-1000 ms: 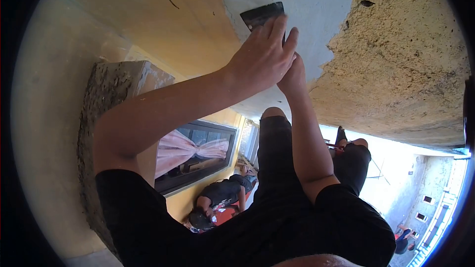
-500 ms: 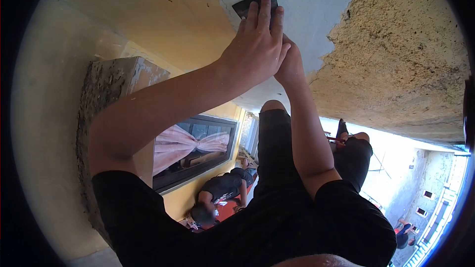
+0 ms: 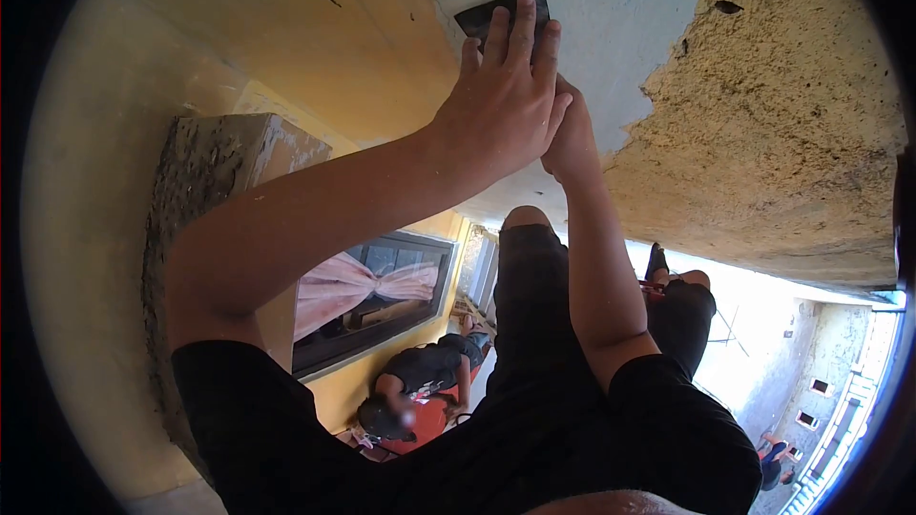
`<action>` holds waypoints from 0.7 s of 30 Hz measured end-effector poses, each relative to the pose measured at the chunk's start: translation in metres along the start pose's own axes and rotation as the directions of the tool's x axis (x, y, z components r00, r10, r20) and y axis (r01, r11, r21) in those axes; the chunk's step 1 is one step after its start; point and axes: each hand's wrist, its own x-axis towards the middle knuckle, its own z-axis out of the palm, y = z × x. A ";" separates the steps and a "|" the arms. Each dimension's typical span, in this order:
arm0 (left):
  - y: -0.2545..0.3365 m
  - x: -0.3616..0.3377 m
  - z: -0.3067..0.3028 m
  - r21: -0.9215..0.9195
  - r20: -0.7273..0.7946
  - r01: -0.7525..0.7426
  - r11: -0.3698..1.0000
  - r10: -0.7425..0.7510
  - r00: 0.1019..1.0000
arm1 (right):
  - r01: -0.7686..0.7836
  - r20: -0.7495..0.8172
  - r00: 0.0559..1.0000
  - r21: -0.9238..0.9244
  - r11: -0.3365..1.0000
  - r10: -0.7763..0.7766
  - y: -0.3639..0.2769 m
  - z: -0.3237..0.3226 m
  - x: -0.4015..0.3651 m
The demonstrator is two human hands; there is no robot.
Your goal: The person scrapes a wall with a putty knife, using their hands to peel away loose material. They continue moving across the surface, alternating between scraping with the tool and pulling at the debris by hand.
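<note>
A dark, flat scraper blade point(image 3: 532, 2) rests against the wall, on a pale grey patch point(image 3: 611, 14). My left hand point(image 3: 506, 100) lies over it with fingers stretched and spread, their tips pressing on the blade. The left thumb reaches across to my right hand point(image 3: 574, 129). That hand is closed behind and below the left one, apparently round the scraper's handle; its fingers and the handle are mostly hidden.
Rough, stripped plaster point(image 3: 792, 86) borders the patch at right, yellow paint point(image 3: 382, 57) at left. A chipped ledge point(image 3: 224, 153) juts out beside my left arm. Below are a window point(image 3: 372, 291) and a crouching person point(image 3: 425, 367). Another person point(image 3: 775, 463) appears far right.
The view has shifted slightly, so the wall and blade appear lower and further right. My left fingers are spread a little wider. The scraper stays at about the same spot on the wall.
</note>
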 end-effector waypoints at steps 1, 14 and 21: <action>0.000 0.000 -0.001 0.017 0.003 0.009 1.000 -0.009 1.000 | 0.006 -0.001 1.000 0.000 1.000 -0.006 0.001 0.000 0.001; 0.000 0.004 -0.008 0.101 0.002 0.047 0.994 -0.048 0.999 | -0.069 -0.010 0.998 0.043 0.997 0.070 -0.019 0.001 0.001; 0.004 0.004 -0.012 0.113 0.005 0.052 0.992 -0.053 0.999 | 0.100 -0.016 0.995 0.014 0.995 -0.099 -0.014 0.004 -0.004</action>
